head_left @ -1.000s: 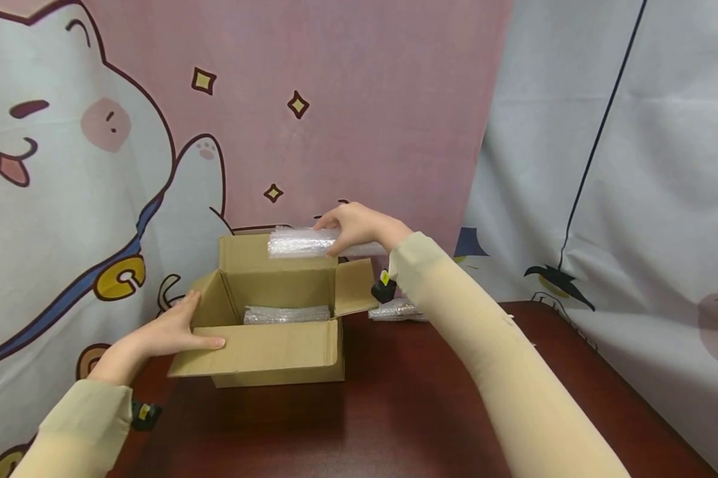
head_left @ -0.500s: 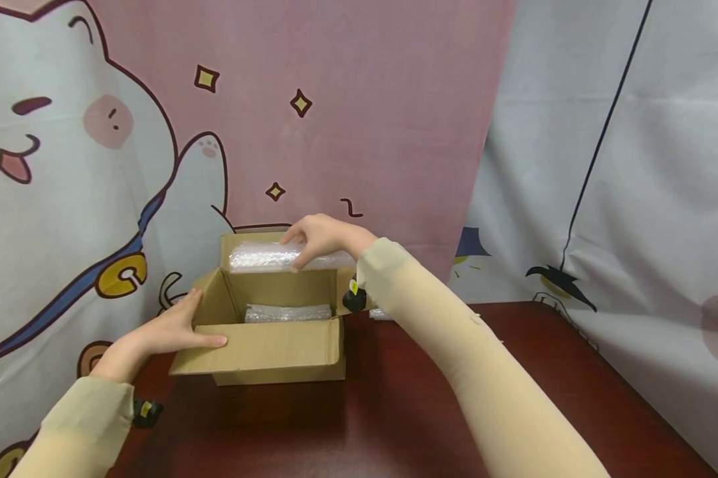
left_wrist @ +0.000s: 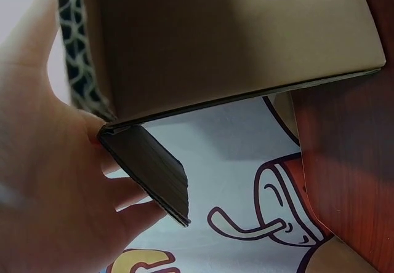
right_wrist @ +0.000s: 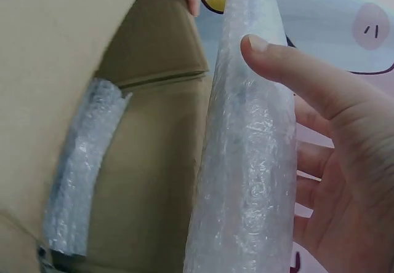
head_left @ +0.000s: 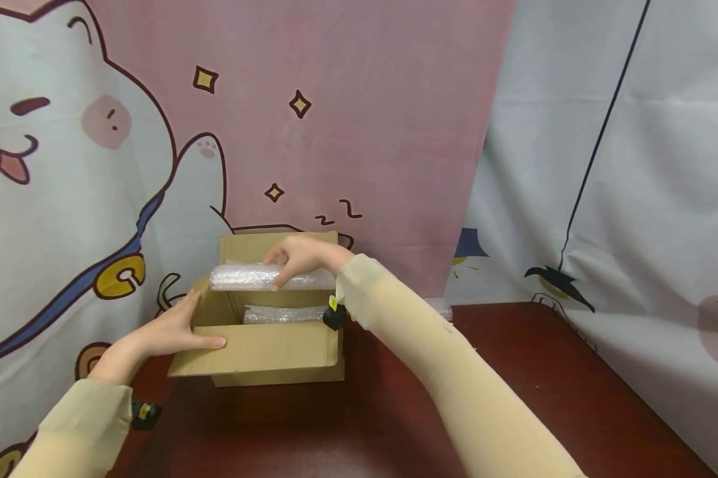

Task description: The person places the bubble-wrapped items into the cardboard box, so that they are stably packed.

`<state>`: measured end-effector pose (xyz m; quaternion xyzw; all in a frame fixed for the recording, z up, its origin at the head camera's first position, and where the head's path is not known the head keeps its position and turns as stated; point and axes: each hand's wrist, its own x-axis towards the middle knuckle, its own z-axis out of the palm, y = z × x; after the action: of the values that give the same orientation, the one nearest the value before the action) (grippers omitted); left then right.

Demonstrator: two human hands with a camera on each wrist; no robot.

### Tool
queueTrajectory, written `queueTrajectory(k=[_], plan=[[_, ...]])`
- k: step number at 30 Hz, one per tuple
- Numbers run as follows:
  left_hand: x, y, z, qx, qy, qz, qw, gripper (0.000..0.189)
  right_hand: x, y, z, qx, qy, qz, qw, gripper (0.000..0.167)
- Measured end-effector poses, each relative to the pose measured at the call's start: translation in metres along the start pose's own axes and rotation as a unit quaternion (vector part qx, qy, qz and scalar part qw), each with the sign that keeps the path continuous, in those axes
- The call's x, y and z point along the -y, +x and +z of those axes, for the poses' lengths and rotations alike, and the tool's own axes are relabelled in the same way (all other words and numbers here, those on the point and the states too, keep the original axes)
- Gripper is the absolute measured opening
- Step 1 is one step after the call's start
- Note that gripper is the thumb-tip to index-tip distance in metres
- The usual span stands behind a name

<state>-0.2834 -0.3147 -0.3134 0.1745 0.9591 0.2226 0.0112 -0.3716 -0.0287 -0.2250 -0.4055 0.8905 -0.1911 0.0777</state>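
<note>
An open cardboard box [head_left: 277, 382] stands on the table with its flaps spread. At its near left corner my left hand [head_left: 161, 335] holds it, thumb on the front flap [head_left: 263, 348] and fingers against the side flap [left_wrist: 154, 168]. My right hand [head_left: 301, 257] grips a roll of bubble wrap [head_left: 239, 277] lying level just above the box opening. The right wrist view shows the thumb on one side of that roll and the fingers partly hidden behind it. Inside the box lies another bubble wrap roll [right_wrist: 83, 168].
A further piece of bubble wrap [head_left: 439, 308] lies on the dark red table [head_left: 418, 411], partly hidden behind my right sleeve. A printed cloth backdrop [head_left: 394, 133] hangs close behind the box, and a pale cloth [head_left: 651, 219] hangs on the right.
My right hand has carried the bubble wrap roll left and down, from the right side of the box to over its opening. My left hand and the box have stayed put.
</note>
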Motion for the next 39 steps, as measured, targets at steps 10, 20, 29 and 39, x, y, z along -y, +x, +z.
queueTrajectory(k=[10,20,29,39], plan=[[0.001,0.002,0.002,-0.001,0.003,0.002,1.0,0.121,-0.003,0.011,0.026,0.034,0.003,0.006,0.9994,0.058],[-0.001,0.0,0.001,-0.004,-0.001,0.008,1.0,0.121,-0.003,0.018,0.041,0.038,0.033,0.01,0.9987,0.058],[0.0,0.0,0.001,-0.002,-0.003,0.005,1.0,0.122,0.0,0.021,0.053,0.042,0.018,0.016,0.9988,0.056],[0.0,0.0,0.0,-0.003,-0.001,0.009,1.0,0.122,-0.001,0.023,0.06,0.056,-0.008,0.033,0.9978,0.055]])
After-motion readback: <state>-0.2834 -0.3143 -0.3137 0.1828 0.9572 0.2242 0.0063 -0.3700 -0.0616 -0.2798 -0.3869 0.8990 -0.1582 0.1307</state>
